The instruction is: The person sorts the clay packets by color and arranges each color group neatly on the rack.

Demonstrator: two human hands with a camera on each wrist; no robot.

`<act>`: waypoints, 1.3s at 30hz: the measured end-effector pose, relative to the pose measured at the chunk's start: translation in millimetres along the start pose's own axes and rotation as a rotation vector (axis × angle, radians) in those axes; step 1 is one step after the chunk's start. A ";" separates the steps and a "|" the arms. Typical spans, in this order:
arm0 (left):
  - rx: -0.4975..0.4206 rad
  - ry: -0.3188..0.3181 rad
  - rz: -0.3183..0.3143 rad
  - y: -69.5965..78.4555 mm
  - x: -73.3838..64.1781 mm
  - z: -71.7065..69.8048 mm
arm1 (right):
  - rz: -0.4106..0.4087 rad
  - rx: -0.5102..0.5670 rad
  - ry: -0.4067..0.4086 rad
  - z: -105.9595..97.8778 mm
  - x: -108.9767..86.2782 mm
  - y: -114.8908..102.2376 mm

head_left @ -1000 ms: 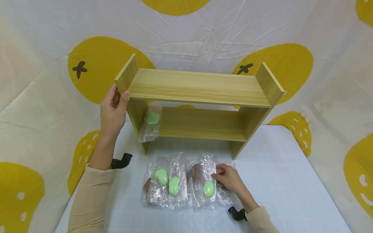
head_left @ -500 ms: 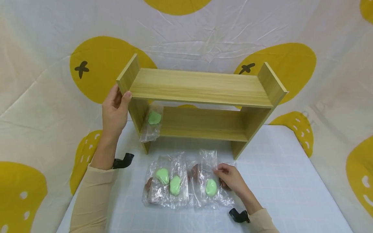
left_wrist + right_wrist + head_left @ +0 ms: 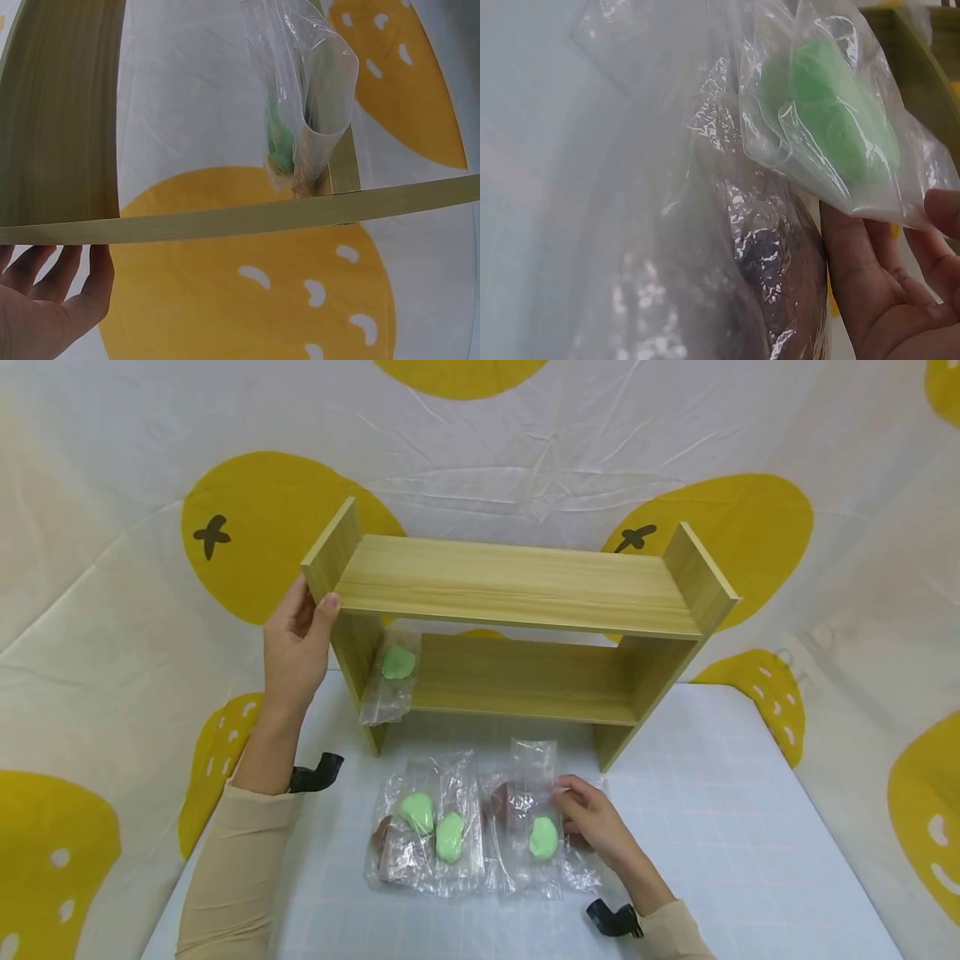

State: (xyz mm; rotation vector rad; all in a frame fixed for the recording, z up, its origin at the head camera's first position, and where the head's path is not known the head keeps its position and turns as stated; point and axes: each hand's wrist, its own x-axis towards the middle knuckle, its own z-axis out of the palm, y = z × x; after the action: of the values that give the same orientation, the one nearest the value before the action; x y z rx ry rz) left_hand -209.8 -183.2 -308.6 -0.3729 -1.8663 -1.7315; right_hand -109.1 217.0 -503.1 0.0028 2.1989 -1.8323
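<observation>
Pinching the edge of a clear bag (image 3: 532, 764), the right grip (image 3: 592, 820) is nearly closed; the bag's green lump (image 3: 543, 838) sits just left of its fingertips. Farther left of this grip, two bagged lumps (image 3: 449, 837) lie on the bench (image 3: 735, 827). The left grip (image 3: 296, 652), fingers bent, holds a wooden shelf (image 3: 517, 578) by its left side, above another bag (image 3: 388, 693).

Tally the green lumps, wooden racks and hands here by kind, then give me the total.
Green lumps: 4 (1 in the rack, 3 in front of it)
Wooden rack: 1
Hands: 2
Total: 7
</observation>
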 end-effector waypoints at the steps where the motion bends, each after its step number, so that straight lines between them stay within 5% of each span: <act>1: 0.001 0.001 -0.003 -0.3 0.0 -0.3 | 0.018 0.027 -0.002 0.5 -0.3 -1.0; 20: -0.030 0.007 -0.003 -0.3 0.8 0.5 | 0.194 0.333 -0.121 -3.3 2.5 -1.2; 26: -0.028 0.002 -0.001 -1.1 0.9 0.4 | 0.170 0.413 -0.187 -4.5 0.1 -2.6; 39: 0.004 0.000 -0.006 -0.3 1.0 0.0 | 0.083 0.407 -0.385 -3.7 -4.9 -5.9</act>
State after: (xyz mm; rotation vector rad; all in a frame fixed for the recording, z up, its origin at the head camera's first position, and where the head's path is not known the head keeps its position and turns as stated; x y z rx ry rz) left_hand -210.8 -183.4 -308.3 -0.3661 -1.8727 -1.7321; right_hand -106.2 220.3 -495.8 -0.1599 1.5275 -2.0031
